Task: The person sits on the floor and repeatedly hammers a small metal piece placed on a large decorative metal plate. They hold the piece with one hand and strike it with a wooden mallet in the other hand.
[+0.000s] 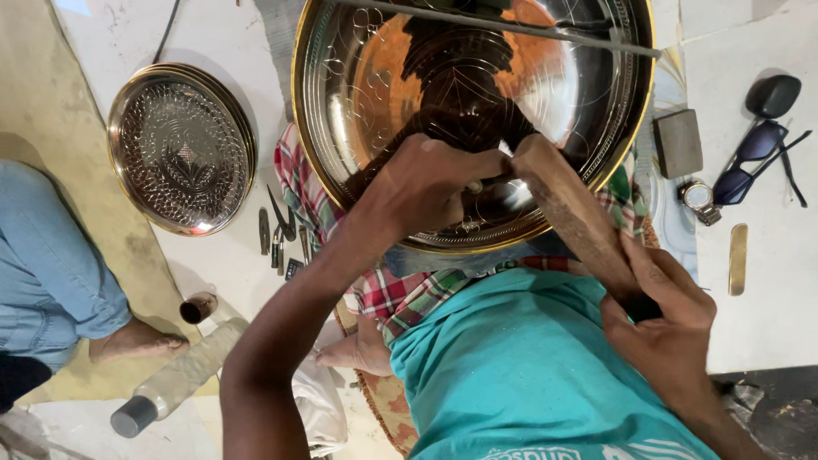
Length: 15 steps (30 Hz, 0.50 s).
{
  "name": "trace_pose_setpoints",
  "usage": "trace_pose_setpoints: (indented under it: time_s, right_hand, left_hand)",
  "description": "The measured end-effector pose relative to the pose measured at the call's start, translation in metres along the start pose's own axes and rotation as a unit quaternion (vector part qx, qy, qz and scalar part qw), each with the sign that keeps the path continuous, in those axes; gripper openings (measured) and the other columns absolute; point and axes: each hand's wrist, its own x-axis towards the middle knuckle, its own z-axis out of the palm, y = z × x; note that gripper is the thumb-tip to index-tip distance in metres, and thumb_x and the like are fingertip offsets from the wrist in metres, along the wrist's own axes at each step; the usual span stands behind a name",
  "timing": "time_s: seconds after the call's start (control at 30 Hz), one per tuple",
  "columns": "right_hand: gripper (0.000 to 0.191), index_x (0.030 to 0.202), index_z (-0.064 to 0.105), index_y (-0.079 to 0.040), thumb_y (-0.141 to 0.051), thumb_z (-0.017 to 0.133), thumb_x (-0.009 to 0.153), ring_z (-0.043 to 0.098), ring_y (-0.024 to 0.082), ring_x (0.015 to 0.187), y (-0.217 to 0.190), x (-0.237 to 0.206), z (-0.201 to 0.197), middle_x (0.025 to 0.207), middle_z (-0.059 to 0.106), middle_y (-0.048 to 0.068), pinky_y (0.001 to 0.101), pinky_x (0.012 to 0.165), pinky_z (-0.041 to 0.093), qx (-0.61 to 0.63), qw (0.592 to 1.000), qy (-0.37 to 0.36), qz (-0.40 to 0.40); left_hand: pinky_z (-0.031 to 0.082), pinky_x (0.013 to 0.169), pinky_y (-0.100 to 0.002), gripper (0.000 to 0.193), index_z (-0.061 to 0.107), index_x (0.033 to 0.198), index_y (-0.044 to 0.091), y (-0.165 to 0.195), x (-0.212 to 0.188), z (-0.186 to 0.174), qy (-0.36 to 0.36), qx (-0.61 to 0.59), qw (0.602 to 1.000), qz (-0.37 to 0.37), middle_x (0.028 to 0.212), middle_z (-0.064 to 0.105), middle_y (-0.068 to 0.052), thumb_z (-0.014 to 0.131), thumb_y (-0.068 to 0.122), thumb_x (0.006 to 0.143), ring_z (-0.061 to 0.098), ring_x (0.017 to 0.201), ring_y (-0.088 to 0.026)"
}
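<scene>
White workshop floor: left hand pinches a small chisel against a brass tray; right hand grips a wooden mallet.

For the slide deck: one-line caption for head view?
Left hand steadies a tool on an engraved brass tray; right hand grips a wooden mallet.

Two engraved metal plates are counted: a large plate at twelve o'clock and a smaller plate at ten o'clock. One wooden mallet, one plastic bottle, one wristwatch and one pair of sunglasses are seen.
</scene>
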Motion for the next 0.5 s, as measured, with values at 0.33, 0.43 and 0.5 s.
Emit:
trace_pose_setpoints:
  time_s: [0.33,0.43,0.5]
  right_hand:
    - [0.064,0.137,0.066,0.003,0.005,0.074,0.073,0.065,0.022,0.087,0.046,-0.031,0.018,0.108,0.069,0.020,0.0305,0.077,0.053,-0.097,0.991,0.077,0.058]
    - [0.069,0.144,0.060,0.005,0.003,0.074,0.076,0.067,0.016,0.097,0.054,-0.035,0.023,0.118,0.069,0.018,0.0280,0.090,0.054,-0.043,0.994,0.097,0.013]
    - [0.064,0.143,0.059,0.007,0.001,0.075,0.081,0.067,0.011,0.095,0.055,-0.034,0.025,0.107,0.069,0.011,0.0250,0.090,0.056,0.085,0.986,0.122,0.071]
  left_hand:
    - [0.050,0.047,-0.035,0.059,0.074,0.123,0.014,-0.016,0.017,-0.011,-0.013,-0.058,0.988,0.145,0.078,0.077,-0.009,0.063,-0.013,0.071,0.070,0.059,-0.021]
    - [0.057,0.057,-0.026,0.048,0.071,0.119,0.012,-0.005,0.014,-0.010,0.131,-0.164,0.975,0.071,0.091,0.079,-0.007,0.056,-0.016,0.083,0.078,0.076,-0.016]
    - [0.064,0.078,-0.025,0.033,0.066,0.115,0.010,0.015,-0.006,-0.003,0.288,-0.267,0.920,-0.018,0.097,0.079,-0.006,0.057,-0.014,0.094,0.081,0.089,-0.014]
